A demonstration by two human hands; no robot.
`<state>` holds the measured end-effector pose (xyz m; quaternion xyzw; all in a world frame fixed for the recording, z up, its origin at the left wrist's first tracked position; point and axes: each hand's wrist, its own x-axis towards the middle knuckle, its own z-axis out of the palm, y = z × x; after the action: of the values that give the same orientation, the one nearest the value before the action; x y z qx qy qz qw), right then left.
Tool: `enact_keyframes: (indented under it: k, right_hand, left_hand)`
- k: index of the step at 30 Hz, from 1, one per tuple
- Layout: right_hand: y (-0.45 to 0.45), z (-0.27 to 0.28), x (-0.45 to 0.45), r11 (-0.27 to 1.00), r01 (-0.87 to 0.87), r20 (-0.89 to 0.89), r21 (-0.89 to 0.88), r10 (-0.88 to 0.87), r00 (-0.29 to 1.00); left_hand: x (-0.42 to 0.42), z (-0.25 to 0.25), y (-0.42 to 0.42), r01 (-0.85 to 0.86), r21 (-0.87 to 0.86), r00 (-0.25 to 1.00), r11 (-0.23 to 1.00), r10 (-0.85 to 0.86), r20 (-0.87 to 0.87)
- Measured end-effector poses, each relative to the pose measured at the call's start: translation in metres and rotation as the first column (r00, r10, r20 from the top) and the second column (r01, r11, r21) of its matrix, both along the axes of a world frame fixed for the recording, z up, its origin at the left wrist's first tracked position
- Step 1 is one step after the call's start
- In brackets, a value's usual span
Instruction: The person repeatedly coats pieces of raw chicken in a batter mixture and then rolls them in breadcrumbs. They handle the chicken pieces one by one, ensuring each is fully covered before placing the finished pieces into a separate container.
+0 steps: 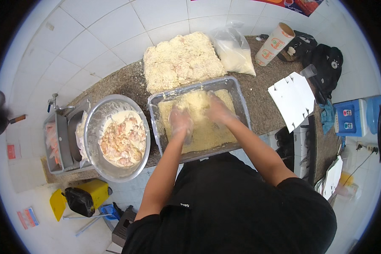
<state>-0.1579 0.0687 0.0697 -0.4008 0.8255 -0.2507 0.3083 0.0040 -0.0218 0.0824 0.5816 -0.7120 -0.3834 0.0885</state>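
Note:
Both my hands wear clear plastic gloves and work inside a grey plastic tub (240, 103) with a bed of pale yellow breadcrumbs (209, 136). My left hand (180, 120) is at the left of a crumb-covered mound (195, 103), fingers pointing away from me. On the mound's other side is my right hand (218, 108), angled in toward it. Motion blur and crumbs hide the fingertips, so any grip is unclear. Left of the tub, a large metal bowl (93, 158) holds raw meat pieces (123, 139) in creamy batter. Behind the tub lies a thick stack of crumb-coated pieces (182, 62).
A clear bag of pale powder (235, 54) leans near the tiled wall. Farther right are a printed cardboard tube (274, 44), white card sheets (292, 98) and a black bag (325, 70). The sink (74, 127) and a grey bin (62, 143) lie left of the bowl.

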Motion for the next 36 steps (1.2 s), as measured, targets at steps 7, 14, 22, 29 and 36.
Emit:
enact_keyframes:
  k: [7,14,22,29,36]
  right_hand:
    - [-0.008,-0.006,-0.001,0.979,-0.071,0.441,-0.194,0.151,0.885]
    - [0.01,0.037,-0.034,0.966,-0.248,0.438,0.075,0.192,0.878]
    - [-0.014,-0.017,0.011,0.982,-0.164,0.394,-0.095,0.188,0.9]
    - [-0.006,0.01,-0.021,0.932,-0.352,0.33,0.09,0.305,0.893]
    - [0.02,-0.003,-0.017,0.937,-0.301,0.27,-0.178,0.34,0.901]
  left_hand:
    - [-0.004,-0.023,-0.022,-0.069,0.644,0.894,0.762,0.333,-0.299]
    - [0.047,-0.052,0.012,-0.178,0.439,0.945,0.881,0.277,-0.172]
    - [0.042,-0.082,-0.011,-0.105,0.596,0.831,0.796,0.4,-0.387]
    - [0.051,-0.05,0.003,-0.06,0.556,0.93,0.829,0.248,-0.27]
    - [0.047,-0.027,0.029,-0.061,0.047,0.941,0.997,0.073,-0.329]
